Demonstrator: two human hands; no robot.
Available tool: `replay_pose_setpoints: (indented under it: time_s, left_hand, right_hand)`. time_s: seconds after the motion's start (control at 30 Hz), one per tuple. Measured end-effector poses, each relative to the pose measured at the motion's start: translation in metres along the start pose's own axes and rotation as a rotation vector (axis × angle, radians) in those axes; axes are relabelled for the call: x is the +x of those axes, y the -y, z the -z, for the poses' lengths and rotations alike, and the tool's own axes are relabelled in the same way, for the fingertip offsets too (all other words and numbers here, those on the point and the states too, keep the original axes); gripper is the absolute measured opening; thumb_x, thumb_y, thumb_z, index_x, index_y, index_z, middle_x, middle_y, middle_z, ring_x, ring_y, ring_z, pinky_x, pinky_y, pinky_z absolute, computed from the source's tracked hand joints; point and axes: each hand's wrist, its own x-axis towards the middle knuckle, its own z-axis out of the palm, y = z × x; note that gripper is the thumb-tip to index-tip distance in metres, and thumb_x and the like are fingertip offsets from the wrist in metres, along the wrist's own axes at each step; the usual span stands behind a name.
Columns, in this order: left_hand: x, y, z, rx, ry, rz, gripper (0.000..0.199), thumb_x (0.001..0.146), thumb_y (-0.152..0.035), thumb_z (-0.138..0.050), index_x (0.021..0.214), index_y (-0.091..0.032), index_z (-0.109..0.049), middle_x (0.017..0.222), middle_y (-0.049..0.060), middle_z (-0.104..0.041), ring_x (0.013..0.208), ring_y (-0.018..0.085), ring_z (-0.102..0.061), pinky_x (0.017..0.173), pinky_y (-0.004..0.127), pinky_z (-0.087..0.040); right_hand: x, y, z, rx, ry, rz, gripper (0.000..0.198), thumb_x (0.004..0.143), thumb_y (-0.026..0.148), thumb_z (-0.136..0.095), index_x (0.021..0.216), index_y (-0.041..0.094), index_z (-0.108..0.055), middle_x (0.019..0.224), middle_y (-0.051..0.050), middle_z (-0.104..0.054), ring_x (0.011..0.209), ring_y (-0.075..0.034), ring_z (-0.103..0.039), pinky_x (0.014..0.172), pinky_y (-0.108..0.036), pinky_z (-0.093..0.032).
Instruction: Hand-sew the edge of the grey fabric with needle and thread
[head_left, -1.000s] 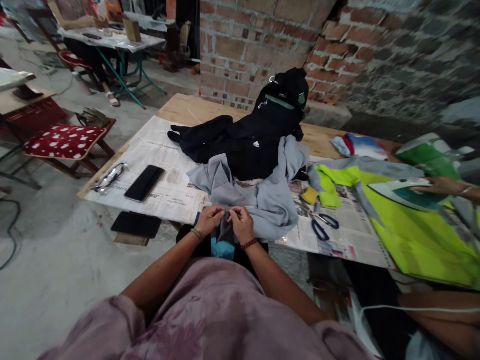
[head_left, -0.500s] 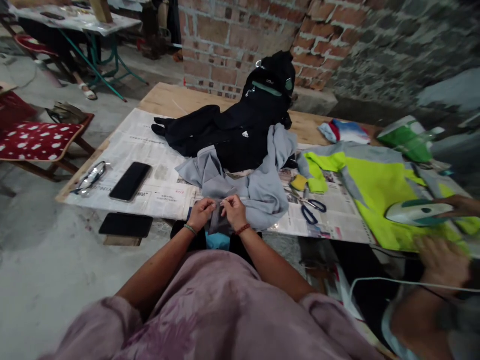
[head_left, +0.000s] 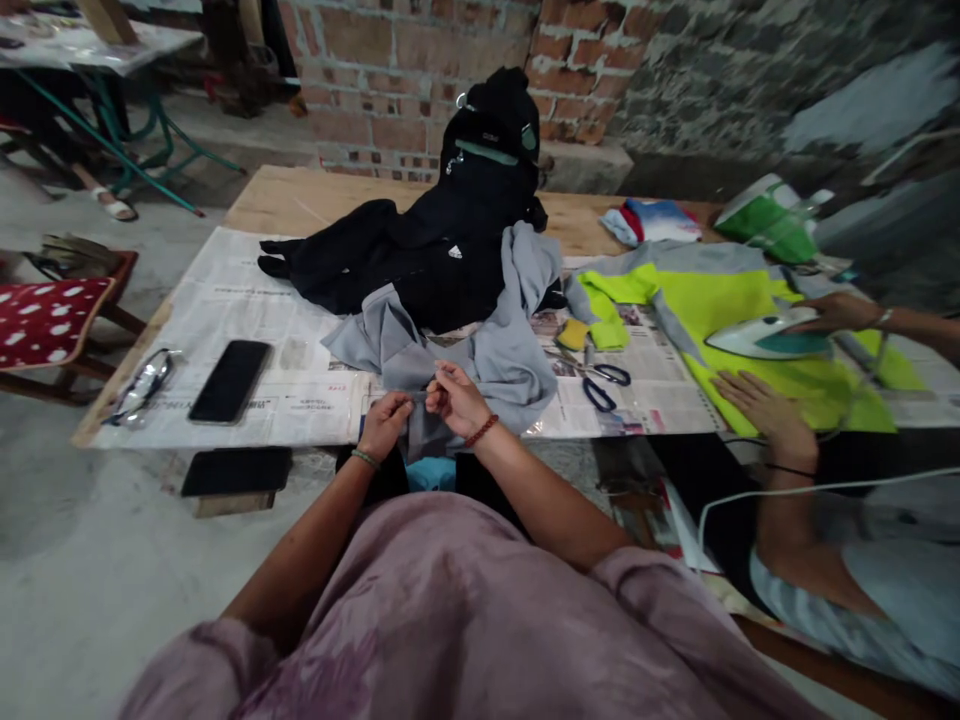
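At the table's front edge my left hand (head_left: 385, 424) is closed in a pinch on the edge of a grey garment (head_left: 517, 365). My right hand (head_left: 457, 398) is beside it, a little higher, over the same cloth. Its thumb and fingertips are pressed together, and whatever they pinch is too small to make out. Part of the grey fabric hangs over the edge between my wrists. Behind it a black jacket (head_left: 420, 270) with a small white logo is heaped up. To the right of the garment lie dark-handled scissors (head_left: 600, 388) and a small yellow piece (head_left: 574, 334).
A black phone (head_left: 230, 381) and glasses (head_left: 142, 388) lie on newspaper (head_left: 315, 405) at left. At right a co-worker's hand (head_left: 832, 312) holds an iron (head_left: 772, 336) on a yellow-and-grey garment (head_left: 697, 300); the other hand (head_left: 765, 410) presses the cloth. A pale cord (head_left: 825, 488) crosses below.
My right hand has risen and turned, drawing slightly away from the cloth, while my left keeps its pinch. The view has shifted right. The co-worker's iron has moved left on the yellow garment.
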Motion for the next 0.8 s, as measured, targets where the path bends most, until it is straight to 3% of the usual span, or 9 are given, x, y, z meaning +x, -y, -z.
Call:
replay_pose_setpoints:
  time_s: [0.1,0.2,0.33,0.53,0.63,0.8]
  left_hand:
    - [0.0,-0.002,0.0,0.014,0.012,-0.01,0.02,0.074,-0.036,-0.056,0.08,-0.017,-0.06,0.075,-0.001,-0.058,0.073,0.012,-0.051,0.072,0.024,-0.041]
    - [0.0,-0.003,0.0,0.037,0.008,-0.017,0.02,0.074,-0.036,-0.056,0.079,-0.017,-0.06,0.075,-0.001,-0.058,0.072,0.012,-0.05,0.072,0.023,-0.041]
    - [-0.001,-0.003,-0.001,0.05,0.003,0.008,0.02,0.073,-0.036,-0.056,0.079,-0.017,-0.06,0.072,-0.002,-0.056,0.07,0.012,-0.049,0.068,0.022,-0.04]
    - [0.001,0.002,0.0,0.053,0.0,0.007,0.022,0.074,-0.038,-0.055,0.081,-0.017,-0.06,0.074,-0.002,-0.057,0.072,0.012,-0.05,0.07,0.023,-0.041]
    - [0.001,0.003,0.0,0.07,-0.001,0.012,0.023,0.074,-0.038,-0.055,0.081,-0.017,-0.06,0.073,-0.002,-0.057,0.071,0.012,-0.05,0.07,0.023,-0.041]
    - [0.001,0.001,-0.001,0.075,-0.002,0.027,0.025,0.073,-0.039,-0.055,0.082,-0.017,-0.06,0.075,-0.001,-0.057,0.072,0.012,-0.05,0.071,0.024,-0.041]
  right_hand:
    - [-0.003,0.003,-0.001,0.105,0.044,-0.123,0.022,0.078,0.017,-0.059,0.096,0.02,-0.046,0.058,0.007,-0.06,0.052,-0.008,-0.061,0.052,-0.019,-0.053]
    - [-0.002,0.011,0.002,0.102,0.061,-0.1,0.013,0.079,0.015,-0.059,0.087,0.017,-0.049,0.066,0.003,-0.064,0.064,-0.01,-0.066,0.064,-0.023,-0.056]
    - [0.006,0.035,0.016,-0.049,-0.039,0.233,0.011,0.079,0.022,-0.061,0.082,0.018,-0.05,0.071,0.003,-0.064,0.071,-0.011,-0.066,0.067,-0.026,-0.056]
    - [0.016,0.091,0.052,-0.375,-0.193,0.746,0.016,0.078,0.032,-0.059,0.082,0.017,-0.054,0.074,0.002,-0.063,0.073,-0.008,-0.065,0.077,-0.026,-0.053]
    - [0.017,0.119,0.068,-0.465,-0.233,0.906,0.021,0.078,0.037,-0.06,0.084,0.017,-0.055,0.077,0.003,-0.062,0.075,-0.009,-0.065,0.078,-0.026,-0.053]
    - [0.02,0.155,0.087,-0.557,-0.264,1.037,0.022,0.082,0.04,-0.056,0.087,0.019,-0.056,0.081,0.002,-0.061,0.085,-0.011,-0.064,0.081,-0.028,-0.053]
